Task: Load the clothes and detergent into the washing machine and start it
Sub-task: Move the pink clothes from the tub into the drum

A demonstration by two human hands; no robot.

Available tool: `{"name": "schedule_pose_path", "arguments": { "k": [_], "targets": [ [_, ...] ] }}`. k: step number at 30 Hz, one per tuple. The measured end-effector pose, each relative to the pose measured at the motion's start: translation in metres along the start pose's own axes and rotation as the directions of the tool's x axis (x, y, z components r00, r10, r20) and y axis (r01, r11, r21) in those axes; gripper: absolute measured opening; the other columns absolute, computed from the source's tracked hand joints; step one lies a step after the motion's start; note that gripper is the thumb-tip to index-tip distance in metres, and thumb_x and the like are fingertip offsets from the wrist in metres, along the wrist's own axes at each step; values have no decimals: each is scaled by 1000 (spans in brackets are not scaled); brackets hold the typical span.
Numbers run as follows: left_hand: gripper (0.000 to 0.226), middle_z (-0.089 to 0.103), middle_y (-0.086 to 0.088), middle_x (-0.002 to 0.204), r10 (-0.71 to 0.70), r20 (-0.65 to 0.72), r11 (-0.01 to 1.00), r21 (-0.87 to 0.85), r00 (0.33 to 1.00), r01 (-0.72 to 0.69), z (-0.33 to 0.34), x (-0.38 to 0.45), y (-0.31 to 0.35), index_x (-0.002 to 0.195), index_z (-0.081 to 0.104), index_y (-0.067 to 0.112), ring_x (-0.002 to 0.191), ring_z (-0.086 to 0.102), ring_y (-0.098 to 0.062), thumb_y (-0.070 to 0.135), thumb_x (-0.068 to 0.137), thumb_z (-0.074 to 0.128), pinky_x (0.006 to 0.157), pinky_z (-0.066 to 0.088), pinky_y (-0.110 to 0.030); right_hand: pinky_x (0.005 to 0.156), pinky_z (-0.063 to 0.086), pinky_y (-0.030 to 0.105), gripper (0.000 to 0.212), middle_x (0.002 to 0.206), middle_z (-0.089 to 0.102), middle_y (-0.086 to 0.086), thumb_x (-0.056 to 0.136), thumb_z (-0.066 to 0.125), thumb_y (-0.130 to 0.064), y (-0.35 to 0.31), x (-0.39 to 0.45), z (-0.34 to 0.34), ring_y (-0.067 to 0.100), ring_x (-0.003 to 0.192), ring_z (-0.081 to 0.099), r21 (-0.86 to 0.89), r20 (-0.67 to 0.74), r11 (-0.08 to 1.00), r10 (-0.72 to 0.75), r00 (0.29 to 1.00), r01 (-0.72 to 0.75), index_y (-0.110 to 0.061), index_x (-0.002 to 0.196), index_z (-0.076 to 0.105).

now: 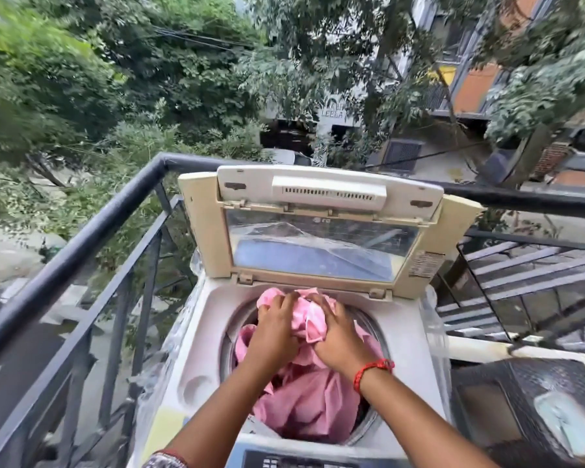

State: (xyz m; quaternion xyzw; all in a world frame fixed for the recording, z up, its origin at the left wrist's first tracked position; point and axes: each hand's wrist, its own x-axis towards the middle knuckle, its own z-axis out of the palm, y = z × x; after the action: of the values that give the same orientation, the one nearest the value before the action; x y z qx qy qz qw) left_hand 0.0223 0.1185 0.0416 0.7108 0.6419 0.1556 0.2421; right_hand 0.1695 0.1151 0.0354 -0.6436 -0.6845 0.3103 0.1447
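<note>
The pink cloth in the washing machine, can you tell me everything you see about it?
The pink cloth is soft, thin-looking fabric, all crumpled and bunched. Most of it fills the round drum opening of the washing machine, under the raised lid. Its upper part is lifted into a bundle. The left hand grips that bundle on one side, and the right hand, with a red wrist thread, grips the other.

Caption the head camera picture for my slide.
Both hands, left hand and right hand, push pink cloth into open washing machine.
</note>
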Motion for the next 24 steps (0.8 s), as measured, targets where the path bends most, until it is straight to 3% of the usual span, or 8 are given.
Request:
{"name": "schedule_pose_path", "arguments": {
  "k": [8, 15, 18, 21, 24],
  "targets": [
    [77, 40, -3, 137, -108, 88, 992, 81, 990, 101, 56, -6, -24, 144, 29, 22, 119, 38, -33, 24, 73, 58, 94, 46, -44, 105, 43, 48, 83, 156, 14, 1, 81, 59, -24, 39, -2, 39, 26, 146, 20, -139, 116, 990, 46, 992, -30, -55, 145, 16],
    [80, 37, -3, 138, -173, 115, 980, 122, 978, 159, 77, -1, -42, 145, 27, 24, 121, 37, -32, 18, 72, 58, 88, 52, -44, 101, 42, 58, 84, 159, 1, -5, 83, 59, -30, 47, 8, 53, 27, 145, 18, -213, 178, 977, 72, 981, -33, -63, 141, 9],
    [86, 32, 1, 143, -188, 185, 967, 205, 964, 149, 82, 2, -50, 146, 20, 29, 128, 31, -32, 19, 74, 66, 87, 53, -47, 99, 43, 60, 95, 157, 7, -1, 76, 69, -38, 56, 15, 60, 34, 141, 24, -261, 232, 965, 83, 969, -20, -64, 140, 3],
    [112, 10, 5, 155, -216, 303, 956, 257, 928, 139, 91, 2, -59, 150, 4, 35, 144, 9, -31, 35, 67, 79, 98, 40, -67, 108, 35, 56, 120, 158, 5, 5, 60, 71, -70, 69, 23, 73, 42, 137, 26, -367, 344, 930, 112, 932, 24, -52, 148, -9],
    [129, -15, 12, 160, -217, 363, 944, 316, 906, 100, 98, 1, -64, 150, -12, 39, 148, -15, -28, 51, 62, 82, 103, 19, -76, 107, 21, 73, 140, 163, -13, -2, 42, 63, -89, 79, 28, 83, 46, 147, -1, -461, 406, 883, 120, 906, 89, -51, 143, -27]
  ]
}}
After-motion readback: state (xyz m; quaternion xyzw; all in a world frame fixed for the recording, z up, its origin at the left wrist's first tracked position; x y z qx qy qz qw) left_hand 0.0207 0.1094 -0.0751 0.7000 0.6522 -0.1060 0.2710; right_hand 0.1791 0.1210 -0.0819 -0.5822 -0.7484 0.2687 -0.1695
